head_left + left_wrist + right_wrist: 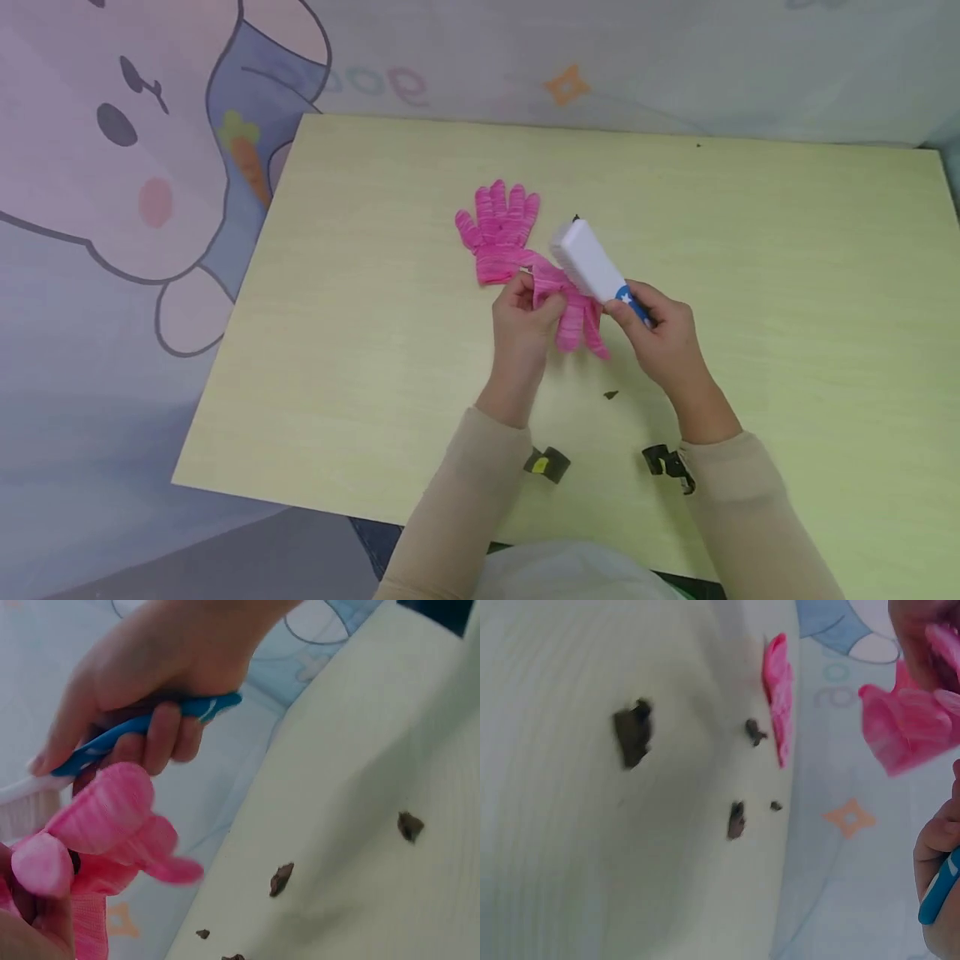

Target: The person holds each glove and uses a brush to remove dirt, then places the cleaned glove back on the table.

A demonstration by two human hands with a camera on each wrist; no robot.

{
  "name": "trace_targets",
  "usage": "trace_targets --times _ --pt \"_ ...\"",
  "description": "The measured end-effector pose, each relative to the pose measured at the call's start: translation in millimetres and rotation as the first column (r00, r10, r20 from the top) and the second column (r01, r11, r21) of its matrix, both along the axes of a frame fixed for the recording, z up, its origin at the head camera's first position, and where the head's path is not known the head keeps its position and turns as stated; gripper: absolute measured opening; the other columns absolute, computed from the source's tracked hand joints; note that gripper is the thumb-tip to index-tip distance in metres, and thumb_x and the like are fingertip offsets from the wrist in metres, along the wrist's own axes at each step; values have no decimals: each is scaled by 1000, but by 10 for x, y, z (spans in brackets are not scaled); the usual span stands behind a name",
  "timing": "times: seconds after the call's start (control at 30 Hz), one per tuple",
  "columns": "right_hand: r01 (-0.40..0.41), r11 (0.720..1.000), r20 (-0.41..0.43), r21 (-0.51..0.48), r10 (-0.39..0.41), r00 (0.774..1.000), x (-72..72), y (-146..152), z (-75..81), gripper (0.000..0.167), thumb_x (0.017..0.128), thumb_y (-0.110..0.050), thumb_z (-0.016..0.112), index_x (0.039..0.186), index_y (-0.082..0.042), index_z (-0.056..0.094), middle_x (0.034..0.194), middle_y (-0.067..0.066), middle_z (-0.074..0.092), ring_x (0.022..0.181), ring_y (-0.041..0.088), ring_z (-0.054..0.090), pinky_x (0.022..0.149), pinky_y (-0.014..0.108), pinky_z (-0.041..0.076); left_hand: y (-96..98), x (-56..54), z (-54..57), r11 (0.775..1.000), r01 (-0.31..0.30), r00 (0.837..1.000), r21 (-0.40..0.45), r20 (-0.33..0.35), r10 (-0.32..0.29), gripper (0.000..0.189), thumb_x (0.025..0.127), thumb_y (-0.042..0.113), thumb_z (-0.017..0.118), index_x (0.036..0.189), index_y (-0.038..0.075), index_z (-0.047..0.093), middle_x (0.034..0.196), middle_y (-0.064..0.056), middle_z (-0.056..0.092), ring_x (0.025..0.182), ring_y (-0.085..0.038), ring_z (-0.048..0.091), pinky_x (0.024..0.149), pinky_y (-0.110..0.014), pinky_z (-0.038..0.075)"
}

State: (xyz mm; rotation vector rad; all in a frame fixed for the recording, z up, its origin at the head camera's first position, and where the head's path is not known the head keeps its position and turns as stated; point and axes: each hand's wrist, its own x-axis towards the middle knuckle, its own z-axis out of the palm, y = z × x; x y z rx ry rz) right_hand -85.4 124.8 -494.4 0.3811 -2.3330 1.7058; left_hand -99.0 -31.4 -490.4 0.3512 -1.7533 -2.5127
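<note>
My left hand (525, 321) pinches a pink knit glove (572, 325), whose fingers droop over the table. In my right hand (667, 337) is a brush (596, 262) with a white head and a blue handle; the fingers wrap the handle. Its bristle side faces the held glove, close to it; whether they touch I cannot tell. Part of the glove is hidden behind the left hand. A second pink glove (501, 221) lies flat just beyond. The left wrist view shows the right hand's curled fingers around the blue handle (135, 739).
Small dark brown scraps lie on the pale wooden table (360, 333), one (611, 394) near my forearms and others (281, 879) in the wrist views. Dark devices (551, 464) sit beside both sleeves. Behind the table's far edge hangs a printed cartoon sheet (480, 58).
</note>
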Motion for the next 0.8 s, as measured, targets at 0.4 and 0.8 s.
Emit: trace_targets --times 0.4,0.8 --pt "40 999 -58 -22 -41 997 -38 34 11 40 89 -28 62 106 9 62 82 -14 61 63 3 51 55 14 39 -80 -23 21 999 -43 999 -12 -6 42 20 73 -14 56 75 5 49 75 -1 45 71 -11 41 55 -18 35" --pt "11 1000 -41 3 -11 999 -3 23 8 30 89 -16 62 107 7 62 83 -11 65 69 1 54 56 14 40 -104 -9 27 999 -33 999 0 -31 33 21 72 -15 55 73 5 48 74 -2 44 71 -11 41 54 -19 34"
